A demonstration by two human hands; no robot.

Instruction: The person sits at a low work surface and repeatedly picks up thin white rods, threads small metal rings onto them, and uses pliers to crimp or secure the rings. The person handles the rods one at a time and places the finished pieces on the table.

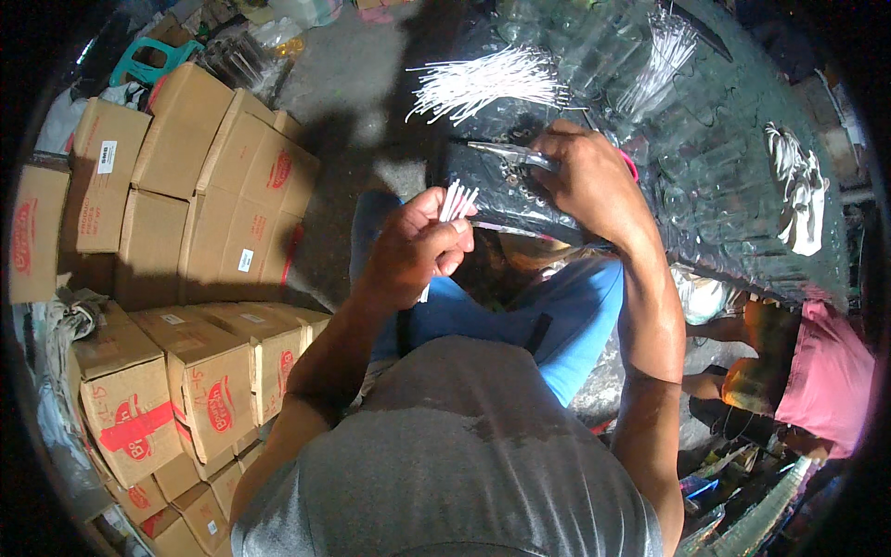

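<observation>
My left hand (413,249) grips a small bundle of thin white sticks (456,201), their ends poking up past my fingers. My right hand (585,176) is closed on a metal tool with a pink handle (512,155), resting on a table covered in shiny dark plastic sheeting (733,232). A loose pile of more white sticks (483,85) lies on the table just beyond both hands. Another bunch of white sticks (664,56) lies further right among clear glass containers.
Stacks of brown cardboard boxes (213,167) stand to my left, with more boxes (186,381) nearer. A white rag (798,195) lies on the table's right. A person in a pink top (826,381) sits at lower right. Concrete floor (362,74) lies ahead.
</observation>
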